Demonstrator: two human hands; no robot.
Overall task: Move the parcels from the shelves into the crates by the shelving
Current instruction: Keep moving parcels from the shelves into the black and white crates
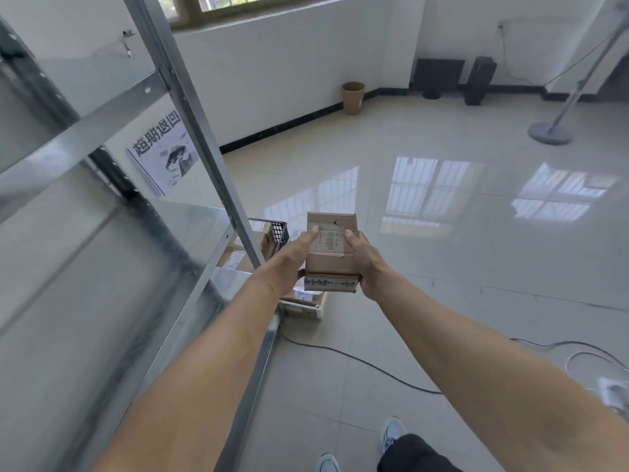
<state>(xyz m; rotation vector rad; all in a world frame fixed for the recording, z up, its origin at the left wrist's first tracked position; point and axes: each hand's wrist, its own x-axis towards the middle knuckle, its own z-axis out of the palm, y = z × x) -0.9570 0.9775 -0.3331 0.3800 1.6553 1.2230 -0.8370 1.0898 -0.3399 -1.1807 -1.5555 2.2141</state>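
The parcel (332, 264) is a small, rectangular box of brown cardboard, held in the air over the floor, just past the end of the shelving. A white label (328, 241) with a barcode lies flat on its top face, under glossy clear tape. Along its near edge runs a band with printed tape; whether that is the box's side or a second box beneath cannot be told.

The left hand (292, 257) grips the parcel's left side, thumb pressed on the top by the label. The right hand (366, 264) grips the right side, fingers wrapped under and thumb on top. Both bare forearms stretch forward.

Below and left of the parcel stands a black crate (279, 229) with latticed plastic walls, holding several cardboard boxes. Nearer, partly hidden under the hands, sits a white crate (306, 310) with more labelled parcels in it.

The shelving (190, 97) is dull grey galvanised metal, with slotted uprights and flat sheet shelves. A poster (163, 155) with large black characters shows behind it.

The floor (442, 267) is glossy pale tile, mirroring barred windows. A thin black cable (357, 359) snakes across it. By the white wall stands a tan, tapered bin (353, 97), and a pole on a round grey base (549, 132) stands to the right.
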